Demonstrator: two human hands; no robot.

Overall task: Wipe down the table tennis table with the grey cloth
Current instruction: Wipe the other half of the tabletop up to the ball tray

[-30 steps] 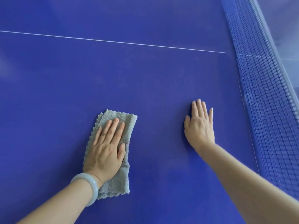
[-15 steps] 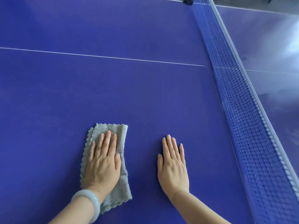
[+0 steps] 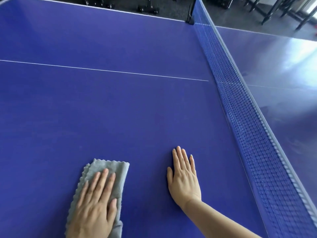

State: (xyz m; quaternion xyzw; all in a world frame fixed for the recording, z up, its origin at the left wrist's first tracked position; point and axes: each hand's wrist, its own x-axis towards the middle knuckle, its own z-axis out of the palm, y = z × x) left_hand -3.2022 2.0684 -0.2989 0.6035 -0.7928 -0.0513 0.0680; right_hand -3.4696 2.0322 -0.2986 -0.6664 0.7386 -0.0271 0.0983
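The blue table tennis table (image 3: 120, 109) carries my grey cloth (image 3: 120, 170) at 7 o'clock, pressed flat under my left hand (image 3: 94, 206). My right hand (image 3: 184, 181) lies palm-down on the bare surface at 5 o'clock. The net (image 3: 248, 127) runs from 1 to 4 o'clock.

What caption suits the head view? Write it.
Left hand presses the grey cloth on the blue table tennis table; right hand rests flat nearer the net.

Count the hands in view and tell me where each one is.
2. The left hand lies flat on the grey cloth, bottom left; the right hand lies flat on the table between cloth and net.
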